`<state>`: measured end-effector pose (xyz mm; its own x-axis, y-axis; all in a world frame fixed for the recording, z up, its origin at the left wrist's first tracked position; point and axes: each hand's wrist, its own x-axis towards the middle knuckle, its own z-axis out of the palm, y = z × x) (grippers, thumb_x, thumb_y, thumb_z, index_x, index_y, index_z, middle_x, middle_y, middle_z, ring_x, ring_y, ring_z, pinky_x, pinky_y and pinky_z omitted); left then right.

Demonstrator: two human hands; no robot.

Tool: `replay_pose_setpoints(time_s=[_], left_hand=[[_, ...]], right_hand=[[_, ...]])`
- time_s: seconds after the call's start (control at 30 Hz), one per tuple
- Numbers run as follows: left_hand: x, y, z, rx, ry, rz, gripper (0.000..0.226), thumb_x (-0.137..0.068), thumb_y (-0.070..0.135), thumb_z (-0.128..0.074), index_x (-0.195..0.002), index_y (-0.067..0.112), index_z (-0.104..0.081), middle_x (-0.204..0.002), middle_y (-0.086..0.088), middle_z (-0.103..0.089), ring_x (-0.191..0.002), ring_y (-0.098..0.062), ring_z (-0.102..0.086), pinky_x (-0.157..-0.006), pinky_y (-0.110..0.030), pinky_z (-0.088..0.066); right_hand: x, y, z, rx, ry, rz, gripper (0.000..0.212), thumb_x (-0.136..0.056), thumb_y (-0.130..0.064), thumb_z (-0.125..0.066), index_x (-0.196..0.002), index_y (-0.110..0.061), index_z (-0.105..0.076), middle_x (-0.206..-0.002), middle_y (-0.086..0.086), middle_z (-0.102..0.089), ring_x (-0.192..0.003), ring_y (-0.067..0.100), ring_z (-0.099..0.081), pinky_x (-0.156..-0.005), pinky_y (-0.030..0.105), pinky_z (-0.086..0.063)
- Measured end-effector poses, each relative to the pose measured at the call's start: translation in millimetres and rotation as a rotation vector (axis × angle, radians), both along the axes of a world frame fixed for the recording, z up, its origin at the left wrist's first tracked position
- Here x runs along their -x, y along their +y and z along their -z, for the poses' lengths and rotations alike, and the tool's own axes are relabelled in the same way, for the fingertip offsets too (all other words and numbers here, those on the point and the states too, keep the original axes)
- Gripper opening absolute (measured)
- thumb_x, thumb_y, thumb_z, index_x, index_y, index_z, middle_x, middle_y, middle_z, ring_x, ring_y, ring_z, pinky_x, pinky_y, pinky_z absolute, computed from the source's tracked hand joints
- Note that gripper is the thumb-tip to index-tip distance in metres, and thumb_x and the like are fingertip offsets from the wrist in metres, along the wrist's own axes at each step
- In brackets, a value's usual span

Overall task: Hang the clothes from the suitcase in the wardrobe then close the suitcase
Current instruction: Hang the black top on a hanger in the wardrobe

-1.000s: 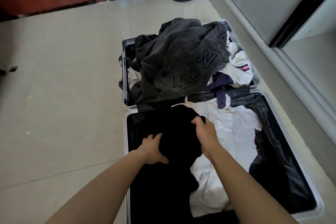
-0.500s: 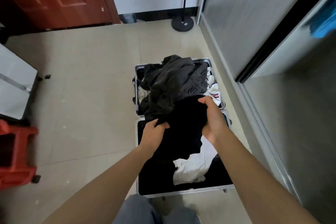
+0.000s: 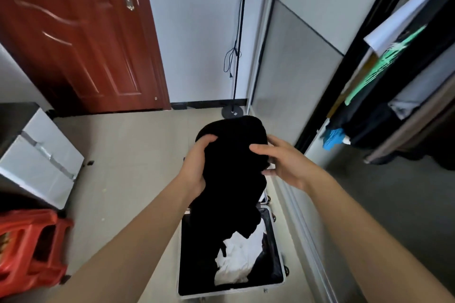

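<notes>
I hold a black garment (image 3: 234,170) bunched up at chest height above the open suitcase (image 3: 278,280). My left hand (image 3: 197,165) grips its left side and my right hand (image 3: 283,162) clasps its right side. The garment's tail hangs down into the suitcase's near half, where a white garment (image 3: 236,263) lies on the black lining. The suitcase's far half is hidden behind the black garment. At the right the wardrobe (image 3: 320,76) stands open, with several clothes (image 3: 394,76) hanging inside.
A red-brown door (image 3: 81,37) is at the back left. A floor lamp pole (image 3: 240,39) with a round base stands by the wardrobe's corner. A white cabinet (image 3: 41,157) and a red plastic stool (image 3: 29,248) sit at the left.
Both hands have lifted the black garment out of the suitcase and up to chest height. My view has risen, so the door and the hanging clothes now show.
</notes>
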<state>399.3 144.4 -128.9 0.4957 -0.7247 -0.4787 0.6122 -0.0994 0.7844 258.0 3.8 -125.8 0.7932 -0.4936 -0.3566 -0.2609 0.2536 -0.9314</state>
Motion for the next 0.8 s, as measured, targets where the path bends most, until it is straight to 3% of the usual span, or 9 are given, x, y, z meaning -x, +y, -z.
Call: replay_pose_setpoints(time_s=[0.07,0.13,0.23,0.37,0.47,0.53,0.67,0.8], left_hand=[[4,-4,-26,0.033,-0.025,0.018,0.034,-0.087,0.036,-0.058,-0.108,0.013,-0.071,-0.096,-0.008,-0.074,-0.09,-0.023,-0.069,-0.08,-0.034,-0.053],[6,-7,-44,0.035,-0.048,0.041,0.035,-0.086,0.038,-0.059,-0.109,0.014,-0.07,-0.1,-0.008,-0.074,-0.091,-0.023,-0.069,-0.083,-0.034,-0.054],[3,-10,-61,0.064,-0.086,0.1,0.032,-0.086,0.036,-0.06,-0.106,0.014,-0.071,-0.096,-0.006,-0.074,-0.086,-0.023,-0.069,-0.08,-0.034,-0.055],[-6,-16,-72,0.148,-0.149,0.166,0.023,-0.088,0.033,-0.054,-0.092,0.016,-0.069,-0.082,0.001,-0.071,-0.071,-0.015,-0.067,-0.066,-0.031,-0.052],[-21,-22,-78,0.144,-0.245,0.168,0.02,-0.087,0.033,-0.055,-0.097,0.021,-0.066,-0.088,0.004,-0.068,-0.081,-0.015,-0.062,-0.072,-0.034,-0.047],[-31,-26,-81,0.11,-0.314,0.162,0.017,-0.084,0.026,-0.062,-0.099,0.02,-0.067,-0.091,0.004,-0.07,-0.09,-0.017,-0.062,-0.074,-0.034,-0.046],[-43,-38,-89,0.071,-0.38,0.081,0.025,-0.083,0.024,-0.068,-0.106,0.018,-0.069,-0.099,0.003,-0.073,-0.098,-0.018,-0.066,-0.076,-0.035,-0.049],[-42,-52,-98,0.096,-0.364,-0.009,0.024,-0.086,0.027,-0.067,-0.109,0.017,-0.067,-0.101,0.0,-0.073,-0.09,-0.016,-0.068,-0.07,-0.032,-0.052]], right_hand=[[2,3,-13,0.096,0.027,0.08,0.027,-0.086,-0.018,-0.07,-0.113,-0.016,-0.065,-0.104,0.001,-0.073,-0.091,0.014,-0.07,-0.068,0.026,-0.054],[6,0,-32,0.199,0.017,0.252,0.003,-0.093,-0.01,-0.062,-0.094,-0.008,-0.065,-0.087,0.005,-0.071,-0.077,0.016,-0.069,-0.058,0.022,-0.053],[16,-15,-65,0.208,-0.083,0.393,0.011,-0.098,-0.008,-0.054,-0.092,-0.008,-0.063,-0.085,0.005,-0.07,-0.076,0.016,-0.067,-0.061,0.025,-0.053],[27,-26,-103,0.091,-0.282,0.51,0.016,-0.1,-0.01,-0.048,-0.098,-0.008,-0.063,-0.091,0.007,-0.07,-0.088,0.022,-0.065,-0.083,0.035,-0.054],[34,-29,-129,-0.062,-0.471,0.601,0.022,-0.102,-0.012,-0.044,-0.088,-0.013,-0.061,-0.077,0.001,-0.073,-0.079,0.016,-0.069,-0.086,0.036,-0.054],[38,-35,-147,-0.088,-0.544,0.619,0.021,-0.101,-0.015,-0.046,-0.087,-0.014,-0.06,-0.082,0.003,-0.072,-0.085,0.02,-0.069,-0.088,0.037,-0.054],[45,-46,-172,0.0,-0.51,0.633,0.007,-0.093,-0.016,-0.052,-0.094,-0.015,-0.059,-0.097,0.008,-0.067,-0.093,0.025,-0.063,-0.094,0.037,-0.052],[54,-52,-184,0.102,-0.439,0.624,0.006,-0.091,-0.018,-0.054,-0.093,-0.018,-0.06,-0.089,0.005,-0.067,-0.084,0.022,-0.062,-0.08,0.032,-0.053]])
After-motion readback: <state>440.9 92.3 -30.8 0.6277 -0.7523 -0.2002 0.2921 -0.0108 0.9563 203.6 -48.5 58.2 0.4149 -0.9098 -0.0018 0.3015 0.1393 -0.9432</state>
